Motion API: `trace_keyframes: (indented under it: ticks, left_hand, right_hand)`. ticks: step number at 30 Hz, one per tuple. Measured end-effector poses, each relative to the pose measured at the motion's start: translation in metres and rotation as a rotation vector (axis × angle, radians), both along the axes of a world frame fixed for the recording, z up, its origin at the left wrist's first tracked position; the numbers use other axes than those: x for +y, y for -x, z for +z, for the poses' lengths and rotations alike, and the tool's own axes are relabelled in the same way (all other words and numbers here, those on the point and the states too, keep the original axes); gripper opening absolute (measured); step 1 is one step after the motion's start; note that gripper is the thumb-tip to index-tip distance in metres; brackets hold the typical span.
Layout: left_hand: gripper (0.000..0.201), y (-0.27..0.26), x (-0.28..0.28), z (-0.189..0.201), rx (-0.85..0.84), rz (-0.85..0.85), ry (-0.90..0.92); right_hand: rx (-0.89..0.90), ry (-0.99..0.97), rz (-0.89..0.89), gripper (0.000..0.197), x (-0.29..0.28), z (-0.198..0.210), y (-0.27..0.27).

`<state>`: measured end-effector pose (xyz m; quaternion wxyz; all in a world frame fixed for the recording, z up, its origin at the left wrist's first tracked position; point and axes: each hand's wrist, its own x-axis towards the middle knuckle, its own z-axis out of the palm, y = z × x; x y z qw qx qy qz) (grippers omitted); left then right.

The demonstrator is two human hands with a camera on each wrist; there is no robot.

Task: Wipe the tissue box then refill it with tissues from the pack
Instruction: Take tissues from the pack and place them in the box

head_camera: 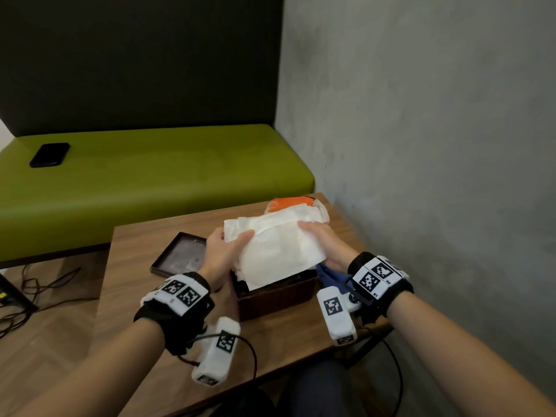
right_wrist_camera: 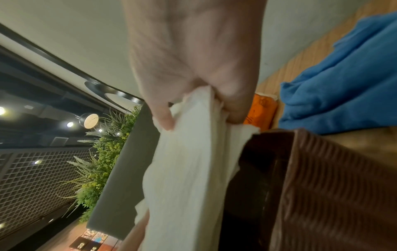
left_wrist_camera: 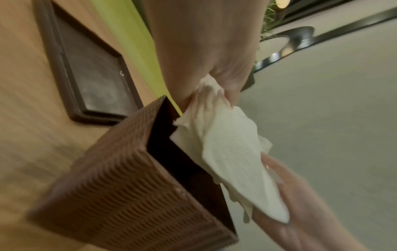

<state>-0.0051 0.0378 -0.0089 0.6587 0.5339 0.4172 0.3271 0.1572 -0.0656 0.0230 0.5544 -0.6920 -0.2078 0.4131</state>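
While gripped at opposite ends by left hand [head_camera: 221,251] and right hand [head_camera: 323,240], stack of white tissues [head_camera: 279,251] held directly above open brown ribbed tissue box [head_camera: 276,296], long axis running hand to hand.

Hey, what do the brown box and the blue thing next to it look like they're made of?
The box looks like brown plastic or resin moulded in a ribbed, woven-style pattern, with a matte finish. The blue thing seems to be soft cloth: it lies in loose folds.

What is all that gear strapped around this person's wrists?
Both forearms are bare, with no sleeves. Each wrist wears a black strap carrying white blocks printed with black-and-white square codes. A white pod hangs below each wrist, with thin black cables looping off.
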Motion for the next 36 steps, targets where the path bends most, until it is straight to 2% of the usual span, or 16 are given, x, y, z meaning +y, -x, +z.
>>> trace_keyframes:
  ticks: [2, 4, 7, 11, 15, 17, 23, 27, 30, 34, 36]
  left_hand:
    - [0.04, 0.007, -0.003, 0.0, 0.143, -0.012, -0.179]
    - [0.031, 0.01, -0.009, 0.005, 0.27, -0.064, -0.335]
    - [0.028, 0.008, -0.015, 0.009, 0.454, -0.143, -0.479]
    - [0.015, 0.003, -0.013, 0.003, 0.628, -0.255, -0.616]
    - [0.014, -0.006, -0.014, -0.003, 0.77, -0.357, -0.711]
    - [0.022, -0.008, -0.016, -0.005, 0.849, -0.423, -0.809]
    - [0.024, -0.011, -0.02, -0.005, 1.146, -0.563, -1.046]
    - [0.023, -0.011, -0.02, -0.004, 1.218, -0.61, -1.092]
    - [0.025, -0.014, -0.018, -0.002, 1.252, -0.631, -1.091]
    - [0.026, -0.017, -0.018, 0.001, 1.26, -0.642, -1.067]
    - [0.026, -0.017, -0.019, 0.002, 1.158, -0.563, -1.13]
  right_hand:
    - [-0.143, 0.097, 0.059, 0.037, 0.001, -0.007, 0.002]
    - [-0.353, 0.205, 0.12, 0.043, 0.003, -0.013, 0.005]
    - [-0.641, 0.315, 0.151, 0.038, 0.002, -0.013, 0.014]
    - [-0.805, 0.347, 0.162, 0.032, 0.003, -0.015, 0.026]
    - [-0.964, 0.381, 0.185, 0.024, 0.005, -0.021, 0.036]
    - [-1.06, 0.402, 0.218, 0.025, 0.004, -0.023, 0.04]
    - [-1.275, 0.423, 0.27, 0.028, 0.006, -0.035, 0.043]
    - [-1.439, 0.401, 0.281, 0.023, 0.007, -0.041, 0.047]
    - [-1.523, 0.477, 0.251, 0.019, 0.008, -0.036, 0.049]
    - [-1.409, 0.557, 0.272, 0.02, 0.01, -0.033, 0.046]
    - [-1.376, 0.537, 0.253, 0.023, 0.01, -0.033, 0.04]
